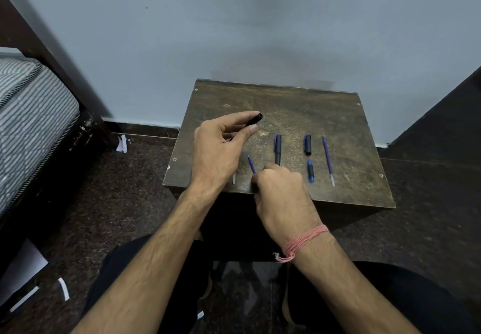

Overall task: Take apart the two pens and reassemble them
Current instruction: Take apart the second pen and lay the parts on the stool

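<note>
My left hand (217,148) holds a black pen barrel (256,119) between thumb and fingers above the small wooden table (299,104), its open end pointing to the far right. My right hand (281,193) is curled at the table's near edge and pinches the lower end of a thin blue refill (251,165). A capped black pen part (278,148) lies just beyond my right hand. Further right lie a black cap (308,144), a short blue-and-black tip piece (310,170) and a second long blue refill (328,160).
A small grey piece (234,178) lies on the table under my left wrist. A bed with a striped mattress (28,114) stands at the left, and a pale wall rises behind the table. Paper scraps (63,289) lie on the dark floor.
</note>
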